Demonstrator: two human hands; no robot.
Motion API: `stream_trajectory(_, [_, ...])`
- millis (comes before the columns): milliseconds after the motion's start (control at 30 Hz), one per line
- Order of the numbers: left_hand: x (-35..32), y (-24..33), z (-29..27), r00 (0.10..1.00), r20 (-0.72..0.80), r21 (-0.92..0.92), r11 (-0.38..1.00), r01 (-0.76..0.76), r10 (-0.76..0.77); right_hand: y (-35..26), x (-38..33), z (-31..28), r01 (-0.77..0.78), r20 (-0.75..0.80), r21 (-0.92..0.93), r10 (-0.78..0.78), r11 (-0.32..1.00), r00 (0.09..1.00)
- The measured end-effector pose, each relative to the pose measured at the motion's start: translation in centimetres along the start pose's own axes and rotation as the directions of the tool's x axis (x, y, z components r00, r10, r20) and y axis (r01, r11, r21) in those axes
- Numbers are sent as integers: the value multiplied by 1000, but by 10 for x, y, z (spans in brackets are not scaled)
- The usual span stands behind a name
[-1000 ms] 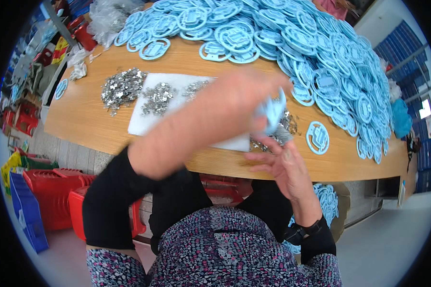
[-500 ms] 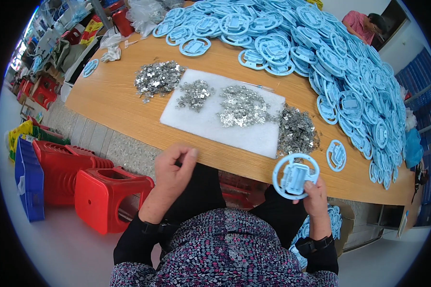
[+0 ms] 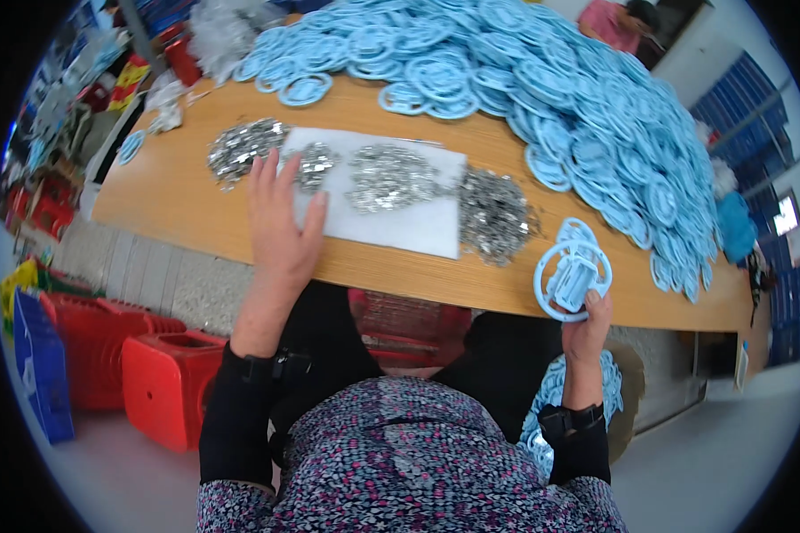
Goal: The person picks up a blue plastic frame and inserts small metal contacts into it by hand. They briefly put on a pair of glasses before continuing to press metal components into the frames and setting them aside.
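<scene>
My left hand [image 3: 280, 218] reaches over the left side of a white foam sheet [image 3: 356, 227], fingers spread and holding nothing visible. Its fingertips are beside a small heap of silvery metal pieces [image 3: 316, 165] on the sheet and a darker heap of metal pieces [image 3: 243, 149] left of it. In my right hand [image 3: 585, 336] is a light blue plastic wheel-shaped part [image 3: 571, 280], gripped by its lower right rim above the table's front edge. A similar blue part [image 3: 576, 232] lies just behind it, partly covered.
A huge mound of blue wheel-shaped parts [image 3: 516, 80] covers the table's back and right. More metal pieces lie in a sheet heap [image 3: 389, 179] and a grey heap [image 3: 496, 215]. Red stools [image 3: 169, 386] stand at left; a person [image 3: 618, 25] sits beyond the mound.
My left hand has moved forward from the table's front edge to the metal heaps, and its fingers have spread. The right hand still holds the blue part. The whole view has shifted.
</scene>
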State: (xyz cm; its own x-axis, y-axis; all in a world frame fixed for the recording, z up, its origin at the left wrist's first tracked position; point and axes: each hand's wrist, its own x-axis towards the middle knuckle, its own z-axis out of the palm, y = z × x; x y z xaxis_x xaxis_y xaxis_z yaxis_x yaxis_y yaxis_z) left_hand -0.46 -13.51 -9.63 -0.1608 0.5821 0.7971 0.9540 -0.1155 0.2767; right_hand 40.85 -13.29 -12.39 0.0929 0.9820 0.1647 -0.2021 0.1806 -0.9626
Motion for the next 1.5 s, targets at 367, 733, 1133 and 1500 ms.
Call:
stream_trajectory(367, [-21, 74, 29, 924, 314, -309, 944, -116, 216, 9, 19, -46, 116, -257, -22, -117, 993, 959])
stream_trajectory(733, [22, 139, 125, 738, 617, -297, 949, -104, 273, 18, 25, -42, 129, -254, -25, -131, 991, 958])
stream_trajectory(1133, [24, 190, 155, 690, 691, -283, 959, -15, 215, 16, 21, -44, 85, -237, 50, -71, 995, 969])
stream_trajectory(1500, [10, 173, 129, 693, 695, -204, 977, -66, 192, 22, 20, -54, 90, -203, 94, -69, 992, 977])
